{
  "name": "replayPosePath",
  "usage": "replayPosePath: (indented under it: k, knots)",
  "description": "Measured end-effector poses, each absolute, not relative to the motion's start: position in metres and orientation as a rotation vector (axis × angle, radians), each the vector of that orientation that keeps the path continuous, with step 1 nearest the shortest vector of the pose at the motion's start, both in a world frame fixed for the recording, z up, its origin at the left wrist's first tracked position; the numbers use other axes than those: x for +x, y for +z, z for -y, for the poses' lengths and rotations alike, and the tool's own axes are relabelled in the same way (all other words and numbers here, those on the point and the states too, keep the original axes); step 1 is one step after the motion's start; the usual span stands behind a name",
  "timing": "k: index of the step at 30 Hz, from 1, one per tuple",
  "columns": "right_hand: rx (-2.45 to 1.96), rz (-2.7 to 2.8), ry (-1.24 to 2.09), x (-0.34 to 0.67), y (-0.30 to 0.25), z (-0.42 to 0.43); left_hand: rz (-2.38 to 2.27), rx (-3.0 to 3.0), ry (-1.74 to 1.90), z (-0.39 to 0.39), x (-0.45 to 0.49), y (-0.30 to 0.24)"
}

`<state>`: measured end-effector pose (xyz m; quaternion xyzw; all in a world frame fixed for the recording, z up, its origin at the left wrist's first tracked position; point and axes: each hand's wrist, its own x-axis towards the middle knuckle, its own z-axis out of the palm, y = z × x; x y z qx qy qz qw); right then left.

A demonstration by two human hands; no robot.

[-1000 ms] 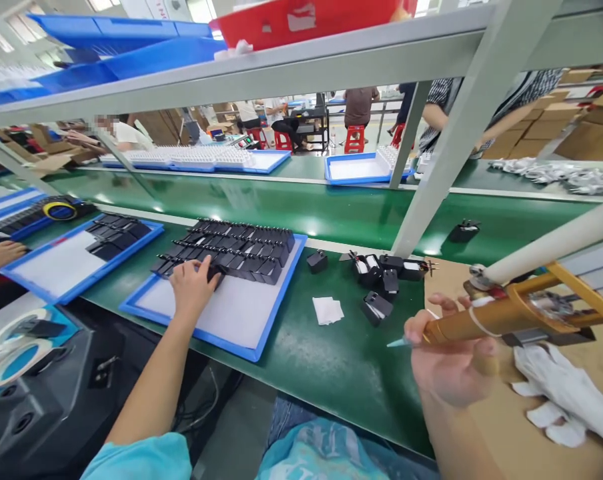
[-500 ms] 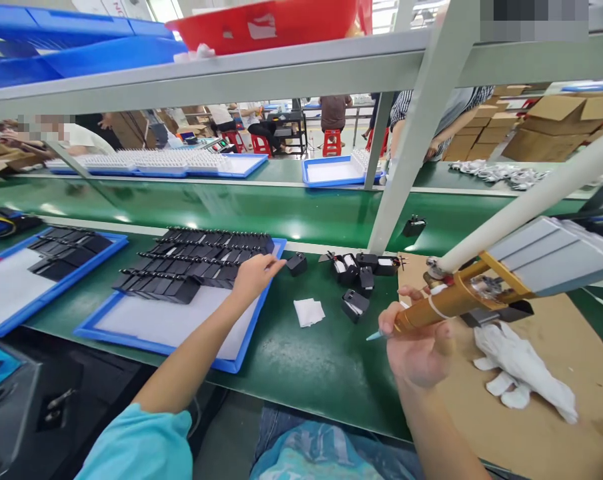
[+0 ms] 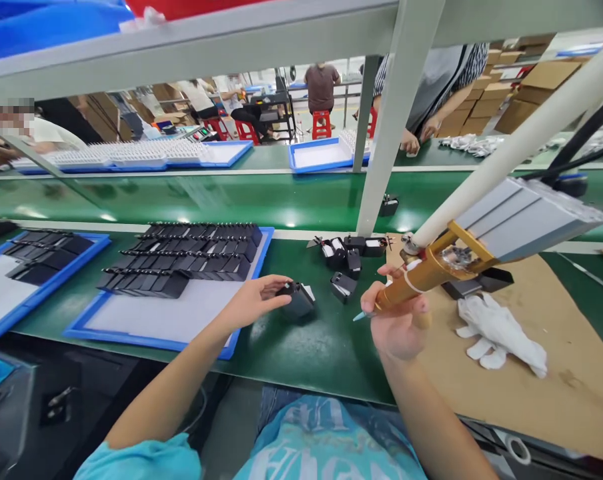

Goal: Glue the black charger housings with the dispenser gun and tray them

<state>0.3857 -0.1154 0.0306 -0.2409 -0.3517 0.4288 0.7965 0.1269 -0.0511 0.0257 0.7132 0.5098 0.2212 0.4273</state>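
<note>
My left hand point(image 3: 256, 299) is closed on a small black plastic case point(image 3: 299, 303), thumb in front and fingers over its top, at the right side of a blue tray. A white paper piece point(image 3: 309, 292) shows partly behind the case. My right hand point(image 3: 399, 323) is palm up, its fingers closed around the front of a gold barrel-shaped tool point(image 3: 411, 283). The tool's tapered pale blue tip point(image 3: 360, 316) points left and down, apart from the case. Between my hands and farther back, several black cases point(image 3: 344, 287) lie loose, some with white parts inside.
A blue tray point(image 3: 151, 340) holds rows of black cases; another tray point(image 3: 36, 293) is at far left. A white glove point(image 3: 499, 333) lies on cardboard point(image 3: 481, 393) at right. A slanted post point(image 3: 389, 127) and overhead shelf point(image 3: 206, 50) stand ahead. Co-workers sit and stand beyond.
My left hand has taken hold of the lone black case and brought it toward me, over the paper. My right hand still grips the gold tool. The view has shifted slightly.
</note>
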Motion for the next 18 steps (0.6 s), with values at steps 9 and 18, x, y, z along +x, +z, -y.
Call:
replayPosePath:
  k: [9,18]
  knots:
    - [-0.616,0.816,0.883,0.383,0.030,0.113,-1.141,1.743,0.532,0.115,0.145,-0.013]
    - [-0.576,0.816,0.874,0.387,0.031,0.112,-1.203,1.837,0.519,0.138,0.153,-0.019]
